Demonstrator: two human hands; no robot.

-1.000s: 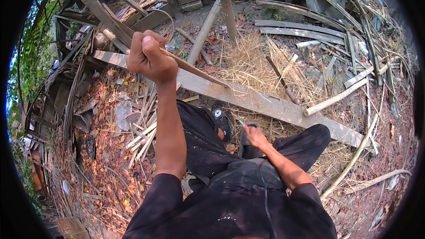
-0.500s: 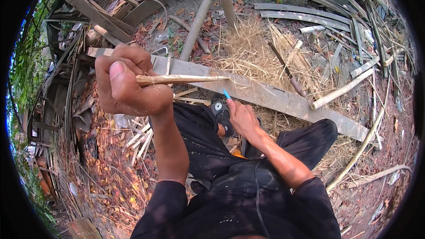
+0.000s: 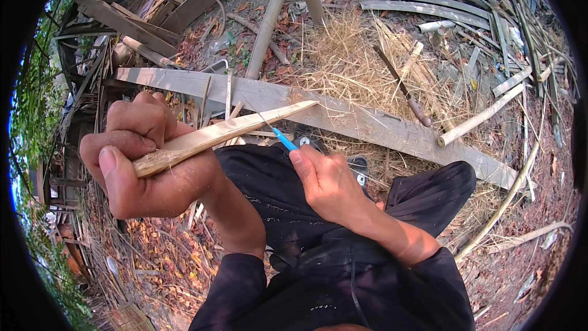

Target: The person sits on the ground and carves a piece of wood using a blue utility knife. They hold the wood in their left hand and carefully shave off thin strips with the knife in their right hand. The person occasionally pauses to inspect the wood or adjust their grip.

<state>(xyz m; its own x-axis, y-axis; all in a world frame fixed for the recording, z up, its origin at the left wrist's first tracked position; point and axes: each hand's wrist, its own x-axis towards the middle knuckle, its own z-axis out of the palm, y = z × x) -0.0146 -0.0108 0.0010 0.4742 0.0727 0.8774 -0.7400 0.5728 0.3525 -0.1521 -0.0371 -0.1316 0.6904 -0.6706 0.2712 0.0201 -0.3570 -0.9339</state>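
On the person's near side of the long grey plank (image 3: 392,141), the left hand (image 3: 153,190) is curled into a fist around the thick end of a pale, tapered wooden stick (image 3: 214,135), whose point appears over the plank; contact there cannot be told. Also nearer than the plank, the right hand (image 3: 331,187) pinches a blue handle (image 3: 283,139) with a thin blade reaching toward the stick. Beyond the plank lie straw-like shavings (image 3: 340,55), a dark-bladed knife (image 3: 401,86) and, toward its right end, a bamboo pole (image 3: 481,118).
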